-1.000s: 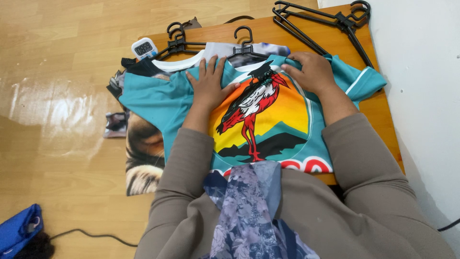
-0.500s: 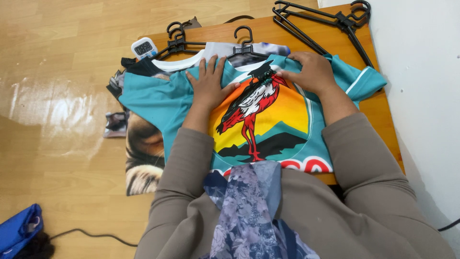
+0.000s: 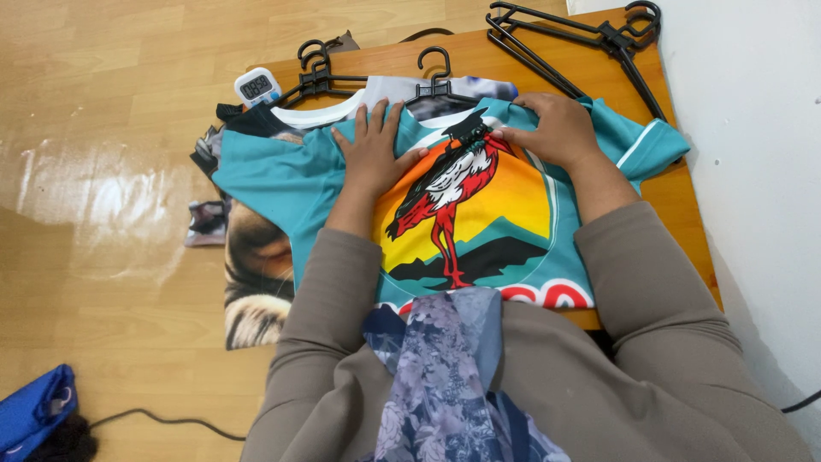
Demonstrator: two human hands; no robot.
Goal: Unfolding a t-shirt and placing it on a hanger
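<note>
A teal shirt (image 3: 274, 175) with a red and white bird on an orange disc lies spread on the wooden table (image 3: 676, 205). My left hand (image 3: 374, 152) rests flat on the shirt near its collar, fingers apart. My right hand (image 3: 556, 128) lies on the shirt's right shoulder with its fingers curled into the fabric near the collar. A black hanger (image 3: 438, 81) sits at the shirt's neck, its hook pointing away from me.
More black hangers lie at the table's far left (image 3: 315, 75) and far right (image 3: 590, 38). A small white digital timer (image 3: 257, 85) stands at the far left corner. Another printed garment (image 3: 252, 282) hangs off the table's left side. A blue bag (image 3: 34, 411) and a cable lie on the floor.
My right hand's fingers have shifted slightly left along the collar. The left hand has stayed put.
</note>
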